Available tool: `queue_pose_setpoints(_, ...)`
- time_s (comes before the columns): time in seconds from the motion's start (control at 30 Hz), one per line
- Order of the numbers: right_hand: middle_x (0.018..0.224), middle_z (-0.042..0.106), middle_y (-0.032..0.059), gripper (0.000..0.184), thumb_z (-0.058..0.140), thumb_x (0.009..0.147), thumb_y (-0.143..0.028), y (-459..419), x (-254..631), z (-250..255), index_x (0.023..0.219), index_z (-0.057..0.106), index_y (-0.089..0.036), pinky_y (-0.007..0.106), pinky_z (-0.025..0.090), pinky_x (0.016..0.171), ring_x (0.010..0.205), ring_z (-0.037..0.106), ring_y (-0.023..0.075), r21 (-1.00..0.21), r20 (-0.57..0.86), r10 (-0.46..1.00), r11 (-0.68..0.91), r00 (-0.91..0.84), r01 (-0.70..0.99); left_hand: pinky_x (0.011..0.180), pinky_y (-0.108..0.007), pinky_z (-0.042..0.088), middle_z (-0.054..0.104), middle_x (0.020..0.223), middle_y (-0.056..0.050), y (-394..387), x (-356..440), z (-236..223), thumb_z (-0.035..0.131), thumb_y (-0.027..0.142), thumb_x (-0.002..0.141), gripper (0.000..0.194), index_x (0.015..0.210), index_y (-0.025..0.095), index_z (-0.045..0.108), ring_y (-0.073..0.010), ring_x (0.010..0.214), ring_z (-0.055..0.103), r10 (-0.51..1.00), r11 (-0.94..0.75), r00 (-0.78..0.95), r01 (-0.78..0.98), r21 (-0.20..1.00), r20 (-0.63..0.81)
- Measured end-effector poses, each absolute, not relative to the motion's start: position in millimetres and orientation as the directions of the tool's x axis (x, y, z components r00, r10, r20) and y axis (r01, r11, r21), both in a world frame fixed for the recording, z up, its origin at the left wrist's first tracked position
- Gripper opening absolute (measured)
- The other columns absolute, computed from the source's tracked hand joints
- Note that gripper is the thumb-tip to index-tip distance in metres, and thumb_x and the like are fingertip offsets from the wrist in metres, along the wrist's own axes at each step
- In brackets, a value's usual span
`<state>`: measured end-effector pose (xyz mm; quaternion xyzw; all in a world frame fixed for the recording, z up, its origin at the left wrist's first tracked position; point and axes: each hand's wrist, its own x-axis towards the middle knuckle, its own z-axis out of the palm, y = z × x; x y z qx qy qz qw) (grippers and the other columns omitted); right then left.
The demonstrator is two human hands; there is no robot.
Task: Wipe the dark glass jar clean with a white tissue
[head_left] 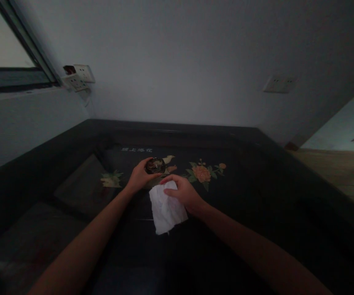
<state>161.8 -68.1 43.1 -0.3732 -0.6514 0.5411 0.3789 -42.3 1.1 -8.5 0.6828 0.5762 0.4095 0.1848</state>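
My left hand (pixel 140 176) curls its thumb and fingers around the side of a small, round, dark glass ashtray (pixel 155 165). A white tissue (pixel 166 209) hangs from my right hand (pixel 181 191), pinched between thumb and fingers. The tissue is creased and its lower edge drops toward me, just in front of the ashtray. Both hands are close together over a dark glossy tabletop (pixel 226 213) with printed flowers and writing. Dim light makes it hard to tell whether the ashtray touches the table.
A pale wall rises behind the table, with a wall socket (pixel 280 84) at right and more sockets (pixel 84 73) in the left corner. A window (pixel 14 45) is at upper left. Wood-like floor (pixel 343 168) shows at right, past the table's edge.
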Motion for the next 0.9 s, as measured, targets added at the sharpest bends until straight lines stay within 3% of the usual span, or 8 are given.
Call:
queue_pose_setpoints(0.1,0.09,0.067,0.002,0.018,0.06,0.071,-0.01,-71,168,45,0.087,0.064,-0.017,0.034,0.046,0.086,0.09,0.062,0.019,-0.994,0.077,0.915,0.099,-0.396,0.036,0.097,-0.043,0.047,0.064,0.119,-0.013,2,-43,-11,0.077,0.047,0.06,0.075,0.123,0.016,0.053,-0.0269,0.108,0.062,0.942,-0.263,0.008,0.637,0.725,0.335)
queue_pose_setpoints(0.3,0.092,0.066,0.0045,0.024,0.054,0.071,0.0,-73,181,23,0.084,0.068,-0.016,0.038,0.042,0.096,0.096,0.061,0.0202,-0.892,0.145,0.922,0.279,-0.36,0.355,0.099,-0.043,0.045,0.062,0.123,-0.015,2,-43,-10,0.076,0.052,0.06,0.078,0.125,0.015,0.052,-0.0279,0.111,0.06,0.943,-0.277,0.062,0.688,0.671,0.326)
queue_pose_setpoints(0.4,0.114,0.058,0.0113,0.029,0.057,0.074,-0.004,-81,187,14,0.098,0.068,-0.016,0.041,0.04,0.102,0.113,0.054,0.0234,-0.768,0.216,0.89,0.408,-0.401,0.493,0.099,-0.042,0.045,0.063,0.122,-0.014,2,-42,-9,0.075,0.053,0.06,0.079,0.125,0.016,0.052,-0.0278,0.111,0.061,0.944,-0.285,0.076,0.682,0.674,0.322)
queue_pose_setpoints(0.53,0.148,0.035,0.0143,0.036,0.061,0.084,-0.024,-93,202,12,0.119,0.062,-0.02,0.053,0.025,0.112,0.14,0.025,0.0304,-0.527,0.289,0.782,0.611,-0.551,0.591,0.099,-0.042,0.045,0.061,0.124,-0.013,2,-43,-11,0.076,0.053,0.059,0.08,0.126,0.017,0.05,-0.0282,0.112,0.06,0.945,-0.282,0.084,0.696,0.661,0.316)
queue_pose_setpoints(0.67,0.15,0.038,0.0127,0.053,0.052,0.089,-0.049,-101,212,12,0.136,0.049,-0.024,0.057,0.017,0.114,0.142,0.024,0.0301,-0.427,0.14,0.652,0.719,-0.745,0.549,0.1,-0.042,0.044,0.061,0.124,-0.013,3,-43,-13,0.076,0.051,0.061,0.08,0.128,0.017,0.049,-0.0277,0.113,0.059,0.928,-0.327,0.123,0.72,0.612,0.351)
queue_pose_setpoints(0.73,0.153,0.033,0.0125,0.06,0.049,0.089,-0.055,-103,209,12,0.141,0.043,-0.025,0.057,0.016,0.115,0.143,0.022,0.0304,-0.4,0.076,0.612,0.742,-0.787,0.538,0.1,-0.041,0.043,0.06,0.124,-0.013,3,-44,-13,0.075,0.051,0.061,0.08,0.128,0.017,0.048,-0.0276,0.114,0.058,0.925,-0.334,0.13,0.726,0.601,0.357)
queue_pose_setpoints(0.9,0.153,0.031,0.0128,0.048,0.035,0.098,-0.043,-103,186,13,0.142,0.042,-0.024,0.057,0.018,0.114,0.144,0.021,0.0298,-0.323,0.049,0.596,0.769,-0.801,0.552,0.102,-0.042,0.041,0.056,0.131,-0.015,2,-43,-14,0.073,0.05,0.065,0.083,0.134,0.017,0.043,-0.0281,0.12,0.055,0.93,-0.332,0.143,0.721,0.609,0.338)
